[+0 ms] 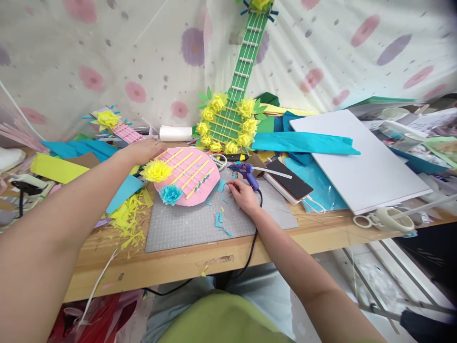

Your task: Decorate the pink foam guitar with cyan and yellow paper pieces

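Pink paper guitar (187,177) is lying partly on a grey cutting mat (185,233). The left hand (143,151) is covering its neck; the right hand (243,194) is curling beside blue paper scraps (221,186). I cannot tell whether either hand's fingers are gripping.

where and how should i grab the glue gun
The glue gun is probably best held by its handle, from the near side: the handle slants toward the person, while the nozzle points left and the glue stick juts right.
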`<state>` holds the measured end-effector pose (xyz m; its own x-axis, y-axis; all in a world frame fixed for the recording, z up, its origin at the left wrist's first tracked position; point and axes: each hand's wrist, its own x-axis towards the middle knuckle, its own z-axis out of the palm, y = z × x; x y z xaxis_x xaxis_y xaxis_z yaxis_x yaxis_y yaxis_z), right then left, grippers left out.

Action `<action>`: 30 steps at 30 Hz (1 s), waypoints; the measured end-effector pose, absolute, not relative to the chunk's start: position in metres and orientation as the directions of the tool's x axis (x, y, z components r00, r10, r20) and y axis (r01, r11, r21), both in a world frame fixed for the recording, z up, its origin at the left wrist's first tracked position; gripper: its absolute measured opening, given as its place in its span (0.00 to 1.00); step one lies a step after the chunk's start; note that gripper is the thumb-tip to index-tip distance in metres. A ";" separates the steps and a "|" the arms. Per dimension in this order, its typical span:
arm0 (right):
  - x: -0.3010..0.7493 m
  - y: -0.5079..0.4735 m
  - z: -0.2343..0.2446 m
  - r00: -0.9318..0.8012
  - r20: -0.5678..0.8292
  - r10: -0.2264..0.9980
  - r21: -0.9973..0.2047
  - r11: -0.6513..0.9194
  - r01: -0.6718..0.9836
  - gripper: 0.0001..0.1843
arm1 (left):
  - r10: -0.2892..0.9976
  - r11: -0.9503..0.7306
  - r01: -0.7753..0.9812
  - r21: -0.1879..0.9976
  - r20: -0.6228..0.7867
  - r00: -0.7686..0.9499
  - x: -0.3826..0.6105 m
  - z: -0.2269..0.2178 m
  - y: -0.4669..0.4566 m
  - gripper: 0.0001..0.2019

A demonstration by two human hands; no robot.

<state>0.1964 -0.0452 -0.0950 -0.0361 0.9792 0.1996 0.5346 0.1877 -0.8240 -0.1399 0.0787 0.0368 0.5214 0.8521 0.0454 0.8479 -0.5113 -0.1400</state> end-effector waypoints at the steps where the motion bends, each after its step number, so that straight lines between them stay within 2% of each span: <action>1: 0.196 -0.046 -0.094 -0.039 0.203 0.978 -0.813 0.191 0.549 0.12 | 0.828 -0.552 0.814 -0.179 -0.006 0.560 -0.138 0.037 0.081 0.19; 3: 0.196 -0.047 -0.093 -0.046 0.206 0.977 -0.791 0.194 0.580 0.12 | 0.776 -0.625 0.743 -0.239 -0.082 0.626 -0.134 0.036 0.086 0.21; 8: 0.197 -0.052 -0.092 -0.060 0.202 0.978 -0.761 0.195 0.619 0.12 | 0.722 -0.683 0.679 -0.269 -0.107 0.684 -0.128 0.025 0.101 0.24; 15: 0.183 -0.036 -0.081 0.029 0.221 0.975 -0.769 0.156 0.620 0.17 | 0.729 -0.669 0.689 -0.279 -0.068 0.681 -0.133 0.018 0.109 0.25; 18: 0.171 -0.021 -0.072 0.019 0.132 0.991 -0.786 0.093 0.611 0.18 | 0.720 -0.667 0.665 -0.338 -0.061 0.691 -0.139 0.024 0.109 0.26; 22: 0.158 -0.004 -0.066 -0.004 -0.067 0.998 -0.871 -0.057 0.489 0.20 | 0.690 -0.686 0.615 -0.388 -0.079 0.719 -0.143 0.037 0.112 0.27; 24: 0.154 0.001 -0.066 -0.049 -0.080 0.996 -0.896 -0.050 0.441 0.19 | 0.675 -0.705 0.625 -0.335 -0.049 0.736 -0.142 0.042 0.113 0.27; 27: 0.150 0.001 -0.068 -0.112 -0.064 0.992 -0.913 -0.013 0.408 0.18 | 0.675 -0.723 0.663 -0.193 0.003 0.738 -0.133 0.050 0.114 0.27; 30: 0.150 -0.003 -0.069 -0.190 -0.095 0.977 -0.938 -0.024 0.347 0.20 | 0.698 -0.715 0.695 -0.082 -0.008 0.716 -0.120 0.057 0.112 0.27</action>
